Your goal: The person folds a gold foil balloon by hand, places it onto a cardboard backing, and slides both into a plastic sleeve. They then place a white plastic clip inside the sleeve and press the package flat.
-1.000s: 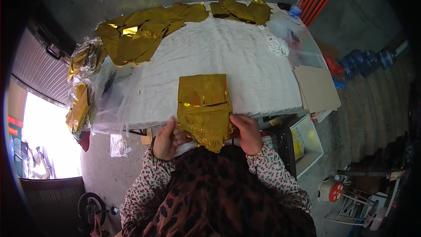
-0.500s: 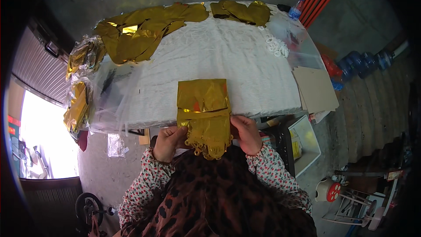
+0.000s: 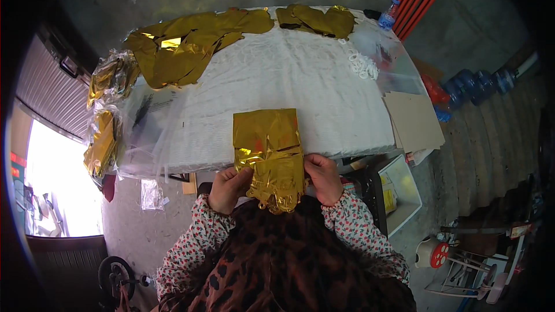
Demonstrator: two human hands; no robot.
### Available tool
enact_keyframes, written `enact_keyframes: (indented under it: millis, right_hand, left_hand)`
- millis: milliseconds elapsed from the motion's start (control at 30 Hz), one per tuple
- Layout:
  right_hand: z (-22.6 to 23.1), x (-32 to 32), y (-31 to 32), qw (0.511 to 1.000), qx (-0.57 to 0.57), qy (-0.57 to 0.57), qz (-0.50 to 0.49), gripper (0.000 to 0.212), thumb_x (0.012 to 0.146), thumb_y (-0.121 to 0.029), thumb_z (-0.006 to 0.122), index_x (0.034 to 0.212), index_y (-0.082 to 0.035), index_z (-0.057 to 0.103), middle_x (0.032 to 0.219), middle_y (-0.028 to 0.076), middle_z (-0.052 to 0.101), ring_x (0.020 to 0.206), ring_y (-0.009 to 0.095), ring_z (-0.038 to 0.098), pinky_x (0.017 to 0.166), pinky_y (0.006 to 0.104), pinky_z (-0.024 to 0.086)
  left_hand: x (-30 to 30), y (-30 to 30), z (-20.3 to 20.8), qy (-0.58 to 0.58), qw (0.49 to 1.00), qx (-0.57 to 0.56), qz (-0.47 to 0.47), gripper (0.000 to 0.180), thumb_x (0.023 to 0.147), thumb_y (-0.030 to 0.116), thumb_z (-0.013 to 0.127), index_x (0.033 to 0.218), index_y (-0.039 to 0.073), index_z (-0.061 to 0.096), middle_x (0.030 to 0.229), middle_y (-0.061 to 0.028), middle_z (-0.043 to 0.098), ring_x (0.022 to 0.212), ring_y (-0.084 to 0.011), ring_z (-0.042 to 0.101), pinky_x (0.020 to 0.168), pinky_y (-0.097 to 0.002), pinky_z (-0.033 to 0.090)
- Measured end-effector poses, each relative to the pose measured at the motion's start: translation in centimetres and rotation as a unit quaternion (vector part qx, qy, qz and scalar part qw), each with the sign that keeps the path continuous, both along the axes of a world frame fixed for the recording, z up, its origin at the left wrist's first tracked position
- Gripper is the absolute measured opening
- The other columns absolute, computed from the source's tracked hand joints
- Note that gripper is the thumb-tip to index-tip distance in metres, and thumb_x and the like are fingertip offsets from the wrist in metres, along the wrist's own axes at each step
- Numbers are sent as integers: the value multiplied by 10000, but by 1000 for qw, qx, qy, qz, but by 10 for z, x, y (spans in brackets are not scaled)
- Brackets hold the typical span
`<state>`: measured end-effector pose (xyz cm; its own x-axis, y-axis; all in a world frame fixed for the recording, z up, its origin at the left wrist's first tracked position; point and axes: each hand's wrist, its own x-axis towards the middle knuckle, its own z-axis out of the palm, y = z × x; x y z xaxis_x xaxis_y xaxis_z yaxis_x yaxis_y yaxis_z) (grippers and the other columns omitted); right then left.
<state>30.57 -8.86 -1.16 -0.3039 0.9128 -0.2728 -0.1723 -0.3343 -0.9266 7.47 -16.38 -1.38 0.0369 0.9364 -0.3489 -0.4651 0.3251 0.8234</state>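
Observation:
A folded gold foil sheet [image 3: 267, 138] lies on the near edge of a table covered with a white cloth [image 3: 277, 81], its crumpled lower end hanging off toward me. My left hand [image 3: 228, 188] grips the foil's lower left side. My right hand [image 3: 324, 178] pinches its lower right side. Both hands sit just below the table edge, close to my body.
Loose gold foil pieces [image 3: 179, 46] are heaped at the table's far left, more gold foil [image 3: 315, 18] at the far middle. Clear plastic bags [image 3: 147, 121] and bagged foil [image 3: 107, 110] hang on the left. Cardboard [image 3: 411, 120], a plastic bottle [image 3: 388, 14], blue water jugs [image 3: 480, 84] stand right.
The foil sheet has slid slightly toward me and its lower end is more bunched between my hands. Both hands stay at its lower corners.

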Motion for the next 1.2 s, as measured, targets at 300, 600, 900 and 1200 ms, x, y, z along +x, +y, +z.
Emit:
enact_keyframes:
  millis: [300,600,900,1200]
  right_hand:
    - [-8,-7,-2,988,117,-90,-49,155,922,-109,621,946,41,590,791,27,647,684,45,581,596,201,465]
    - [-15,-8,-9,968,208,-117,-70,108,914,-28,605,993,15,545,824,49,653,722,62,592,632,208,475]
    - [0,-1,-3,976,204,-58,-52,196,935,-135,602,946,54,652,791,44,668,700,55,582,617,223,461]
    - [5,-4,1,985,136,-100,-31,211,918,-147,633,912,64,651,792,27,663,696,46,568,626,205,453]
  left_hand:
    - [10,2,5,27,999,0,29,220,935,192,601,785,34,635,659,42,547,553,-43,432,516,-222,332]
    - [12,0,5,37,999,-7,31,242,940,187,591,746,42,602,638,38,524,538,-46,405,504,-225,303]
    - [3,1,2,70,997,14,18,228,934,182,601,781,15,630,650,22,553,545,-46,424,507,-224,313]
    - [3,-5,2,-46,996,-17,72,275,965,183,535,1080,-52,618,911,-80,679,765,-151,664,687,-277,552]
